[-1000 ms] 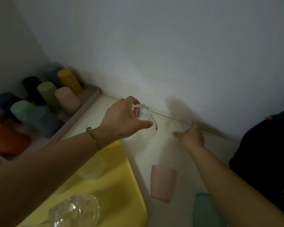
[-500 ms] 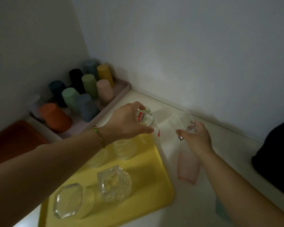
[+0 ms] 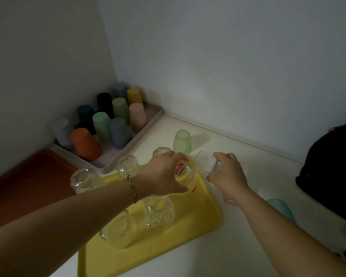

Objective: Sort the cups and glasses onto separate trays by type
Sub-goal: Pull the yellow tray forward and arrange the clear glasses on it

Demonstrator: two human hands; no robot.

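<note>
My left hand [image 3: 160,176] grips a clear glass with a red label [image 3: 185,173], upside down, over the far right corner of the yellow tray [image 3: 188,222]. Several clear glasses [image 3: 158,212] stand upside down on that tray. My right hand [image 3: 227,174] holds a second clear glass [image 3: 205,161] tilted on its side just right of the tray's corner. A pale pink tray [image 3: 148,124] in the back corner carries several coloured plastic cups [image 3: 120,130], all upside down.
A light green cup [image 3: 182,141] stands upside down on the white counter behind my hands. A teal cup [image 3: 281,208] lies right of my right forearm; a pink one is mostly hidden under my right wrist. A red tray [image 3: 28,176] sits at left, a black bag [image 3: 332,172] at right.
Both hands have come back toward the yellow tray with their glasses. The labelled glass has dropped lower over the tray's corner. The view has swung right and down, bringing the green cup into sight.
</note>
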